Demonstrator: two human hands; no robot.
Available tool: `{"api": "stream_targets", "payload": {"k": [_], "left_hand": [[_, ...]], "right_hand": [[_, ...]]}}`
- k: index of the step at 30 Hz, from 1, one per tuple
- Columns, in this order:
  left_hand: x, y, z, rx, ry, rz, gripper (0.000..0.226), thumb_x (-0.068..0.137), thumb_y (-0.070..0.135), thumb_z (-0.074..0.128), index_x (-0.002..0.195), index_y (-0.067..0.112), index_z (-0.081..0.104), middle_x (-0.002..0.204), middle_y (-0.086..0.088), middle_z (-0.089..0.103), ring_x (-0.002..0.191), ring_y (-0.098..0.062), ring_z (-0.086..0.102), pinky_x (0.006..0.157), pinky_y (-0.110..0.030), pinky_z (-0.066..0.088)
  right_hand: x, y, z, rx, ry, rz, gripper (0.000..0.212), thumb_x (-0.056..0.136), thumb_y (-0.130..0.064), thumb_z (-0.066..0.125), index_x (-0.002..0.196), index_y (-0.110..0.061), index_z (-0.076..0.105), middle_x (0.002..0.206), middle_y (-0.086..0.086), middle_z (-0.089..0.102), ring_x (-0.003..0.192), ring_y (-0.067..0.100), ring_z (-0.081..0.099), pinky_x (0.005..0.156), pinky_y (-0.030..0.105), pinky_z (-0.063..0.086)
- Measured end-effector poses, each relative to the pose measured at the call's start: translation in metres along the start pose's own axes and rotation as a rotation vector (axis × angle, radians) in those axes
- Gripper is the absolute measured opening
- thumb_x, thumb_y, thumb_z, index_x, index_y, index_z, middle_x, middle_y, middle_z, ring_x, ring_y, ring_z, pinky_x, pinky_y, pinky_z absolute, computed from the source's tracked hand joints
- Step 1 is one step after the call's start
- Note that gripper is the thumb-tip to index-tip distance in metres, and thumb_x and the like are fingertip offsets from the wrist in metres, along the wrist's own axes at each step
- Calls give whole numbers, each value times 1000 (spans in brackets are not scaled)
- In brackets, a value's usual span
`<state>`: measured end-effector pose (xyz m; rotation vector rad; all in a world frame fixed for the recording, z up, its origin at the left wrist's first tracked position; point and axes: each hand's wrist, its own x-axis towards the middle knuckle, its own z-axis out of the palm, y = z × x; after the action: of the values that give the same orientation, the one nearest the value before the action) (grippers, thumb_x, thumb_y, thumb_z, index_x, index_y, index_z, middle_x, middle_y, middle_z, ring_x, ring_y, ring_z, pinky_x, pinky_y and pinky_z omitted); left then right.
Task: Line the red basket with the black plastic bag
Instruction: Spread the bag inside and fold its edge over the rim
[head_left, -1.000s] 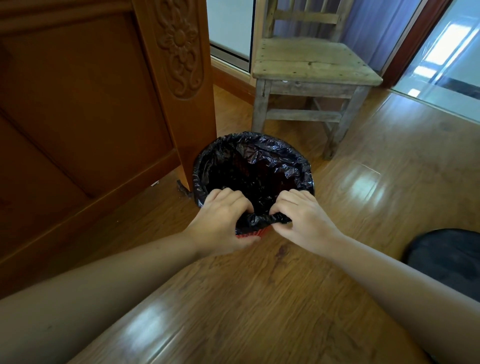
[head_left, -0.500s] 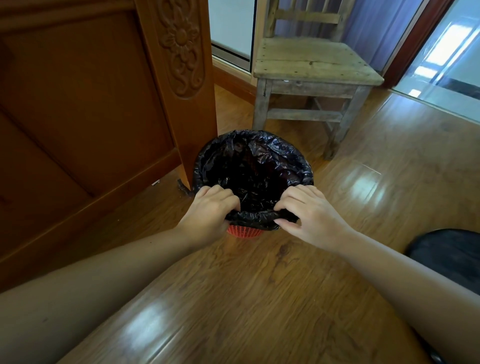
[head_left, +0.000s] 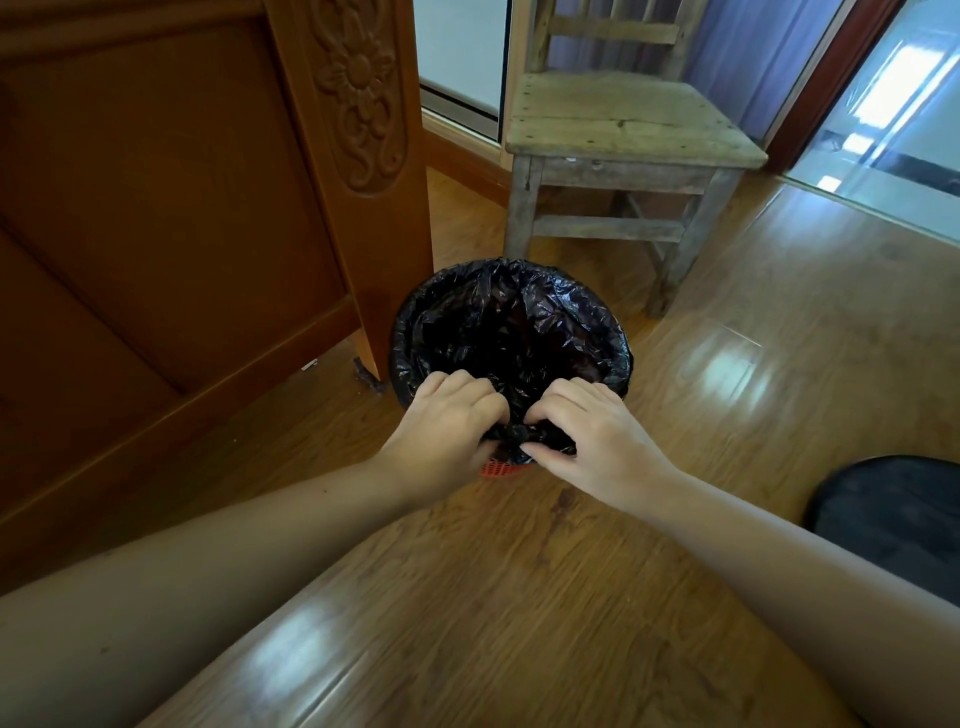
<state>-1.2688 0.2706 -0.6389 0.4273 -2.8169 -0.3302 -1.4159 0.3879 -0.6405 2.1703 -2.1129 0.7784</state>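
Black plastic bag slack now bunched between hands.

Crinkled, glossy black plastic bag over a red basket of plastic mesh — set on a polished wood-grain floor (bright glare patches). Beside it, a varnished carved wooden panel and a chair of bare, matt, weathered wood.
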Motion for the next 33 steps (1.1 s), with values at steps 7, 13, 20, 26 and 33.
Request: {"api": "stream_targets", "payload": {"k": [7,13,20,26,33], "left_hand": [[-4,-17,-5,9,7,-83,16,74,2,64,88,10,59,89,-6,61,92,-26,50,83,-32,29],[-3,-22,-5,5,4,-82,18,73,6,64,90,11,58,90,-5,59,93,-26,50,86,-33,30],[2,-7,0,3,15,-54,24,77,32,64,94,16,58,91,1,57,93,-18,47,85,-29,26],[2,-11,3,16,-16,-116,13,83,15,59,95,15,58,96,-1,58,96,-21,45,84,-30,25],[0,-13,6,3,-35,-92,15,79,15,65,93,15,59,94,-1,59,94,-21,47,85,-29,26]], "right_hand": [[-3,13,-12,-131,-32,-31,24,74,-16,73,94,-6,64,89,8,62,83,24,59,76,35,46],[2,13,-10,-126,-18,7,19,72,-10,74,88,-5,65,85,8,62,80,25,59,74,38,46],[7,4,-3,-86,23,29,20,70,-12,76,85,-5,65,82,7,61,76,23,57,72,29,38],[5,18,-11,-152,-23,57,27,70,-17,76,92,-9,64,89,6,60,86,23,56,81,28,33],[-2,30,-11,-202,2,87,24,65,-7,76,85,-8,64,84,7,60,82,24,56,79,29,32]]}}
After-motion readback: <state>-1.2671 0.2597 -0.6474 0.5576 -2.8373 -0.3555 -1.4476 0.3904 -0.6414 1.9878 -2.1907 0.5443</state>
